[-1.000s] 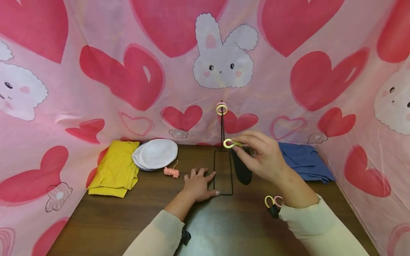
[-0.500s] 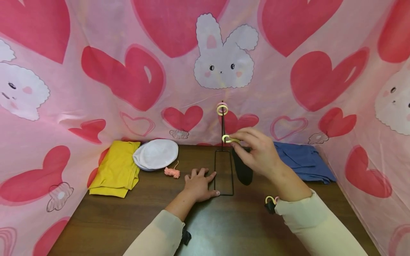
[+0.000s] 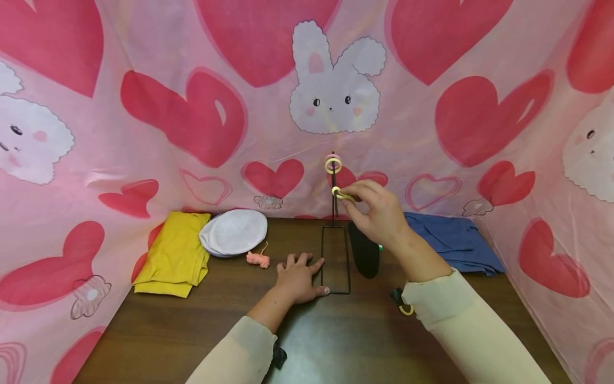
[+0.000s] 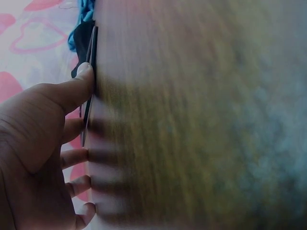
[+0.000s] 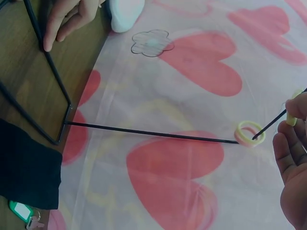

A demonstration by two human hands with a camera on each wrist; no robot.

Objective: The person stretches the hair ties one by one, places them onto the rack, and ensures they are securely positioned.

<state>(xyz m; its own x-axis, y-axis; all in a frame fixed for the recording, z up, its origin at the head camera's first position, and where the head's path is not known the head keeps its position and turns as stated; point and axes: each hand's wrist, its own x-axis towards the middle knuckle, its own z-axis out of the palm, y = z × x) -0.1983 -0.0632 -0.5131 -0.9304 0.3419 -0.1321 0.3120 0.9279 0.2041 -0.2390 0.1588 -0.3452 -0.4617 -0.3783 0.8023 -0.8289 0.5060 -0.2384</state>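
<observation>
I note the yellow cloth [image 3: 174,256] and white cap [image 3: 233,231] far left. My left hand [image 3: 298,279] lies spread flat, pressing the wire stand [image 3: 335,260] base. My right hand [image 3: 379,216] pinches a yellow ring [image 3: 338,193], raised since a second ago, now touching the post below the hung rings [image 3: 332,163]; threading looks close.

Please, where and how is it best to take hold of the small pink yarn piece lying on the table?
Probably pinch the pink yarn piece by its bunched middle, coming from above. It lies low on the table, apart from the white cap, so its top is free; the thin loose strand at its right end would likely slip.
</observation>
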